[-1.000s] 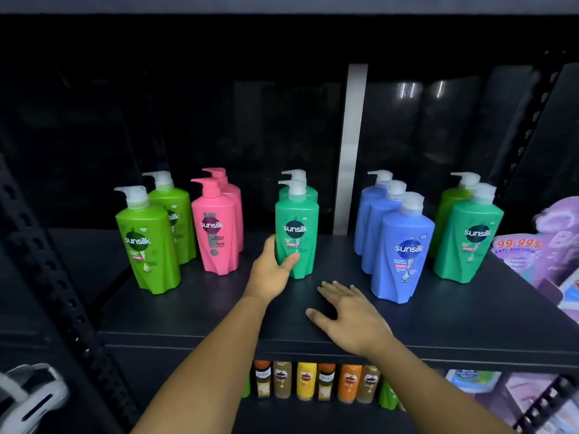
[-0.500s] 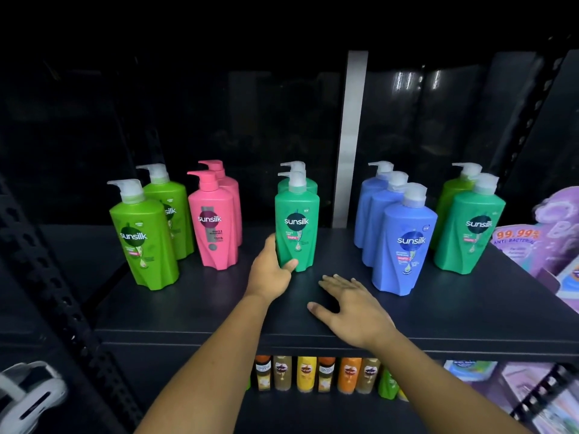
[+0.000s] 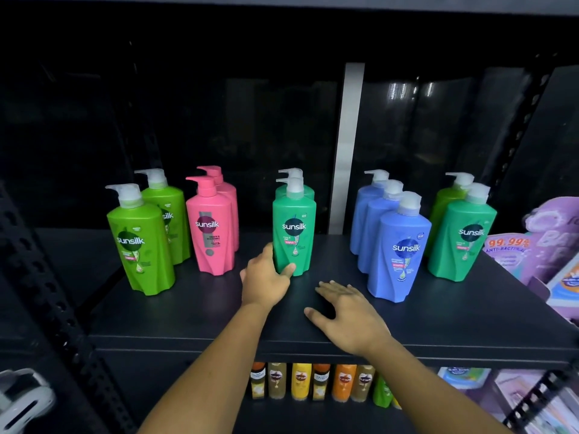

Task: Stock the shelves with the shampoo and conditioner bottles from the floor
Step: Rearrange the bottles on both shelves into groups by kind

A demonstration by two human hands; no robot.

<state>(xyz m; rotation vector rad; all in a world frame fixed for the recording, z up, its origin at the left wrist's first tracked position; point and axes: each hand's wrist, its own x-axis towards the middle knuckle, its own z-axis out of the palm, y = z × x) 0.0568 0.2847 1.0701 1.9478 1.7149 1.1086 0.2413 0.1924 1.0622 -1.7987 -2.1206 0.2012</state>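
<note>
Pump bottles stand in rows on a dark shelf [image 3: 188,317]: two lime green [image 3: 141,245], two pink [image 3: 210,230], two teal green, three blue [image 3: 401,249], and a lime and teal pair [image 3: 460,239] at the right. My left hand [image 3: 266,277] grips the base of the front teal green bottle [image 3: 294,227], with the thumb on its front and the fingers round its left side. The bottle stands upright on the shelf. My right hand [image 3: 347,314] rests flat on the shelf with its fingers spread, just left of the front blue bottle and apart from it.
Small yellow, orange and brown bottles [image 3: 300,380] line the shelf below. A purple display card [image 3: 539,242] stands at the shelf's right end. A perforated black upright [image 3: 47,292] runs down the left, with a white device [image 3: 22,399] at the bottom left corner.
Both hands keep their places, the left on the teal green bottle and the right on the shelf. Only the view has shifted slightly.
</note>
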